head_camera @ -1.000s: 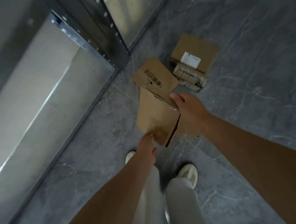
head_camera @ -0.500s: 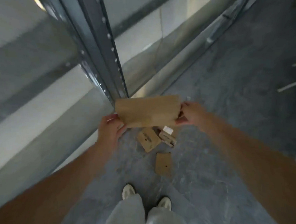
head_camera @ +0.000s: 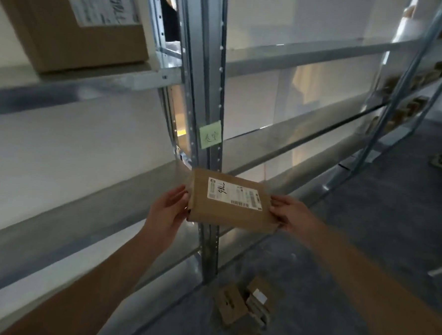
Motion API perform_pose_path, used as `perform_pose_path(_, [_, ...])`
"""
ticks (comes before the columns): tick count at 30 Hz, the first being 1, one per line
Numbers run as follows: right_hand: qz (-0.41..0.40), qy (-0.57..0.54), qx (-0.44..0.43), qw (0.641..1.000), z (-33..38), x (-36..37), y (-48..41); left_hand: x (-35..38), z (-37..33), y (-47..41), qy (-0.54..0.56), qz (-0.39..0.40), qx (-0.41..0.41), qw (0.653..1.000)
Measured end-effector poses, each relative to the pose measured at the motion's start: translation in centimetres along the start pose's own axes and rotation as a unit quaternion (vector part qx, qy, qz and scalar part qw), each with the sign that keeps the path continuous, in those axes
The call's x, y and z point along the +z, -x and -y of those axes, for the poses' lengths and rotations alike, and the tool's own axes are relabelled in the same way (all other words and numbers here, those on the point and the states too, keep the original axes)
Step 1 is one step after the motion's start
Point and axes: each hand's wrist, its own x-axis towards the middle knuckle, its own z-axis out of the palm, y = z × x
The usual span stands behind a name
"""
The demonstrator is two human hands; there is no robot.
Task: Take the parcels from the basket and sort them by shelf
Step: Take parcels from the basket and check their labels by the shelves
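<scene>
Left hand (head_camera: pixel 169 210) and right hand (head_camera: pixel 290 214) grasp the parcel (head_camera: pixel 229 201) at its ends; green note (head_camera: pixel 210 134) at 12 o'clock.

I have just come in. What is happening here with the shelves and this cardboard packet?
A person holds a flat brown parcel with both hands, left hand at its left edge, right hand at its right edge, white label facing up. It is in front of the shelf post with a green note, not yet on a shelf. A few other parcels lie on the floor below.
</scene>
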Motion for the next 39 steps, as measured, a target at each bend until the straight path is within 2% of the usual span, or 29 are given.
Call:
perform_pose_path(6, [0.079,0.042,-0.022,0.996,-1.7,5.5,2.7,-6.7,-1.9,6.1,0.003,0.000,-0.036,0.999])
perform_pose_path(11, [0.156,0.087,-0.069,0.982,-0.8,11.9,6.3,-11.8,-5.6,13.7,-0.026,-0.064,-0.005,0.998])
perform_pose_path(18, [0.250,0.105,-0.048,0.961,-2.8,23.9,12.6,-18.9,-8.8,28.9,-0.107,-0.160,0.031,0.981])
perform_pose_path(26, [0.425,0.142,-0.059,0.892,-5.5,42.8,23.9,-27.5,-12.2,48.0,-0.123,-0.340,0.066,0.930])
perform_pose_path(28, [0.437,0.138,-0.077,0.886,-6.6,46.7,26.7,-29.0,-13.3,51.7,-0.113,-0.384,0.089,0.912])
perform_pose_path(33, [0.431,0.066,-0.086,0.896,-9.2,55.6,32.7,-31.8,-14.5,58.5,-0.071,-0.457,0.157,0.873])
perform_pose_path(36, [0.458,0.026,-0.051,0.887,-10.5,60.5,36.2,-32.9,-14.8,60.5,-0.040,-0.489,0.207,0.846])
perform_pose_path(39, [0.521,0.033,0.012,0.853,-12.4,65.0,39.6,-34.2,-15.3,61.2,-0.029,-0.549,0.231,0.803])
